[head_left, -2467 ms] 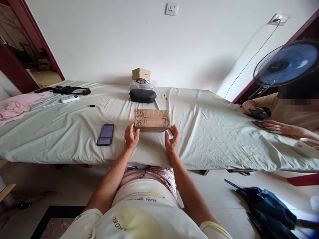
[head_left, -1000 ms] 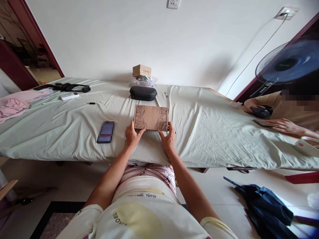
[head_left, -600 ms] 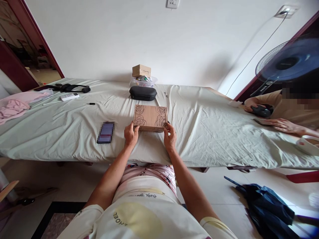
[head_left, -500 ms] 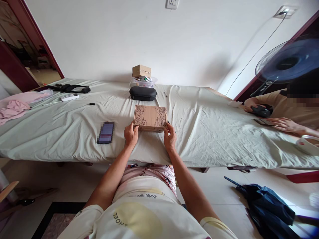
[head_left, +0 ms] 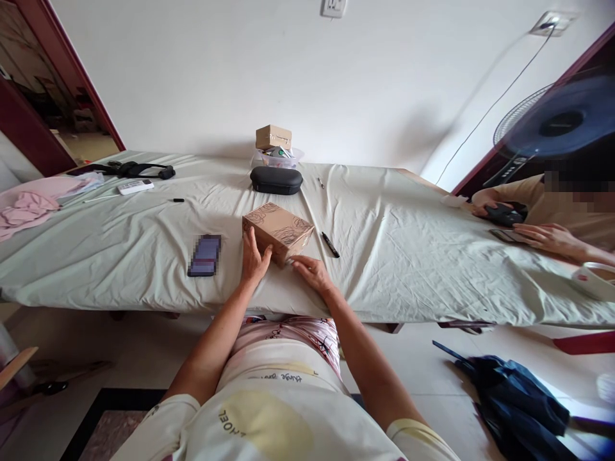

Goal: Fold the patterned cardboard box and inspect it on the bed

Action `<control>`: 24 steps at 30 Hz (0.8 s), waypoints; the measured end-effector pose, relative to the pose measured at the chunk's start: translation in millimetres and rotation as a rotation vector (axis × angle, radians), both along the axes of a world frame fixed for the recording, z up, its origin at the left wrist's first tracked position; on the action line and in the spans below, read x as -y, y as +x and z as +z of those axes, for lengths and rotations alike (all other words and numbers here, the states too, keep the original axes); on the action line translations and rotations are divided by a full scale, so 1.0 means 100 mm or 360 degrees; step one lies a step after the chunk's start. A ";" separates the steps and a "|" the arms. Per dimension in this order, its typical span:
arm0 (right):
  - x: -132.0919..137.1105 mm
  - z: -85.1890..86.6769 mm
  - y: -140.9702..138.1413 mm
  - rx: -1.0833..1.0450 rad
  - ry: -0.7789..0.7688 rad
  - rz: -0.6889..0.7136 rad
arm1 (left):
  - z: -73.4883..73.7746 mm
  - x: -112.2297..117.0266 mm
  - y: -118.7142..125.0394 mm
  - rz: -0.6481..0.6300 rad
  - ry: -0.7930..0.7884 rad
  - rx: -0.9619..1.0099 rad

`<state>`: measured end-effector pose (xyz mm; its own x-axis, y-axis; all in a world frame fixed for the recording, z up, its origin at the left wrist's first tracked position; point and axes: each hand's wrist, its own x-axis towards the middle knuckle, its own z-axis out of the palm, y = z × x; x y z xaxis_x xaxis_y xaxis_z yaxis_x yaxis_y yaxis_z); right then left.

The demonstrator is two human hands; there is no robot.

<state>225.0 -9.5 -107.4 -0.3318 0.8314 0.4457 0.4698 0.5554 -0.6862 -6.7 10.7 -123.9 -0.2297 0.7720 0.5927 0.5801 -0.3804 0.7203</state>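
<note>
A brown cardboard box [head_left: 277, 221] with black scribbled loops drawn on its top sits turned at an angle on the cloth-covered table. My left hand [head_left: 255, 257] holds its left near side, thumb and fingers apart against the cardboard. At the box's near corner, the fingers of my right hand [head_left: 312, 273] are pinched together, touching it low down; the fingertips are partly hidden. A black marker pen [head_left: 330, 244] lies just right of the box.
A phone [head_left: 204, 255] lies left of my hands. Behind the box are a black zip case [head_left: 276, 180], a plastic tub [head_left: 293, 157] and a smaller carton [head_left: 273, 137]. Another person's hand [head_left: 542, 237] rests by a phone at the right, near a bowl [head_left: 596, 279].
The box has turned clockwise, so a corner points toward me. My right hand has moved left to that corner, and the marker pen now shows on the cloth.
</note>
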 end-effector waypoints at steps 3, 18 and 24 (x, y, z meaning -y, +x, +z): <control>0.06 0.04 -0.08 0.0311 0.0184 0.0157 | 0.07 0.05 0.00 -0.0102 0.0018 -0.0118; 0.14 0.13 -0.17 0.0732 0.0680 -0.0311 | 0.14 0.12 0.10 -0.0246 0.0115 -0.0422; 0.06 0.04 -0.06 0.0504 0.0666 -0.0761 | 0.10 0.08 0.08 -0.0369 0.0217 -0.0366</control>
